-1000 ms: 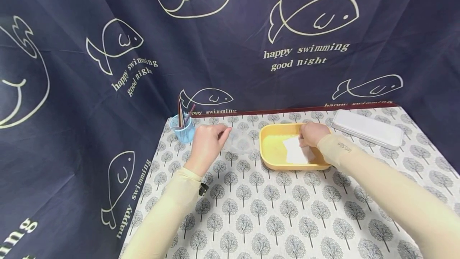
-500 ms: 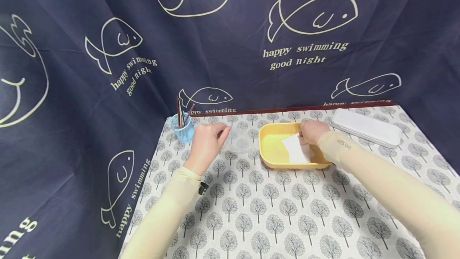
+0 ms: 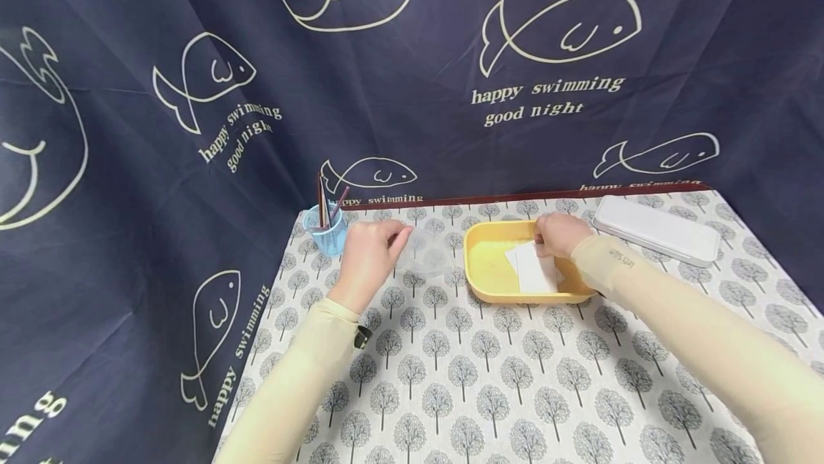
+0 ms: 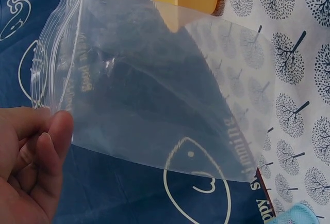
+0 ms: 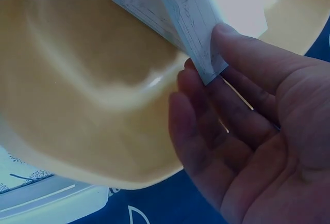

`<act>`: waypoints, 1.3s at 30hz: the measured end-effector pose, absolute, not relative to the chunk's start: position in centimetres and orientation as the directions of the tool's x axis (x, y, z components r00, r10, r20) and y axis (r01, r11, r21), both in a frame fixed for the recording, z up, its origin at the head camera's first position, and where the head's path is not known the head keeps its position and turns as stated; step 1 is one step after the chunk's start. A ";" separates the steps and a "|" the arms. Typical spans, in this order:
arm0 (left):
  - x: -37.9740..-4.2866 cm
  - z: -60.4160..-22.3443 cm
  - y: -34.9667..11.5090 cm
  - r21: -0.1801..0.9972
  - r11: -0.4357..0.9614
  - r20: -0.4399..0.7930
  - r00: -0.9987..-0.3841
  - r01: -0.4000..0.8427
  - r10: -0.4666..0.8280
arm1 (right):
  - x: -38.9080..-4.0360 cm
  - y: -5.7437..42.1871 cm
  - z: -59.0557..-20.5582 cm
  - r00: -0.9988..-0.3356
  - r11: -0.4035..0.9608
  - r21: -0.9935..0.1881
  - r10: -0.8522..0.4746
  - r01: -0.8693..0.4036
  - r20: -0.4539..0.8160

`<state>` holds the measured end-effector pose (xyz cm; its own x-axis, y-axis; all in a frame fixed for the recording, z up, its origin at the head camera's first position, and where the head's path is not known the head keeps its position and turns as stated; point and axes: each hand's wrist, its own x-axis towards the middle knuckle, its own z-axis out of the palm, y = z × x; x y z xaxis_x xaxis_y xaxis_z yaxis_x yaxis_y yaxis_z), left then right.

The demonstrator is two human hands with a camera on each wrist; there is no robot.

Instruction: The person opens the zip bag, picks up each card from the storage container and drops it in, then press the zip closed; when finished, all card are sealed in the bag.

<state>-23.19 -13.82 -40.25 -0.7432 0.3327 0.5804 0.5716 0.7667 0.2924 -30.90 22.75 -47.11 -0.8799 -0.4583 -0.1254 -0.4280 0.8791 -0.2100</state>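
Note:
Between thumb and fingers my left hand [image 4: 36, 162] pinches a clear zip bag [image 4: 149, 90] by one corner of its zip end. The bag hangs beside the yellow tray and looks flat with nothing inside; in the head view it is a faint see-through patch. Over the right part of the yellow tray [image 3: 492, 297], my right hand [image 3: 561, 234] pinches a white printed paper card [image 5: 191, 22] at its end. Another paper card [image 5: 144, 7] shows beneath the held one, at a different angle. How many lie in the tray I cannot tell.
A light blue pen cup [image 3: 331, 239] with several pencils stands at the back left. The white oblong case [image 3: 656, 230] lies at the back right, behind my right forearm. A dark blue fish-print curtain [image 3: 412, 92] rises behind the tree-print tablecloth [image 3: 489, 378].
The card in my right hand has swung straighter and lifted slightly, and another card's corner shows at its left. My left hand and the bag have hardly moved.

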 end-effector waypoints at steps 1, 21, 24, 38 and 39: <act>-23.2 -40.2 -13.8 0.294 0.767 0.579 -0.745 0.570 0.332 | -30.9 22.8 -47.0 -0.873 0.868 -0.226 -0.475 -0.443 -0.111; -24.2 -40.1 -14.3 0.268 0.790 0.602 -0.736 0.551 0.310 | -27.8 20.9 -39.3 -0.842 0.741 -0.410 -0.512 -0.532 0.167; -24.4 -40.0 -14.3 0.270 0.789 0.606 -0.734 0.552 0.307 | -27.2 20.8 -38.4 -0.844 0.732 -0.422 -0.463 -0.536 0.269; -24.9 -39.7 -14.1 0.253 0.797 0.615 -0.727 0.549 0.306 | -24.4 17.1 -35.2 -0.759 0.509 -0.567 -0.369 -0.648 0.536; -25.0 -39.6 -14.0 0.252 0.796 0.616 -0.726 0.551 0.307 | -24.3 16.8 -35.1 -0.754 0.495 -0.571 -0.373 -0.655 0.541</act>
<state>-24.96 -14.01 -39.63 -0.7256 0.3070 0.6158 0.5506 0.7958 0.2521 -24.29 16.81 -35.13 -0.7539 -0.3731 0.5408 -0.6547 0.4947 -0.5715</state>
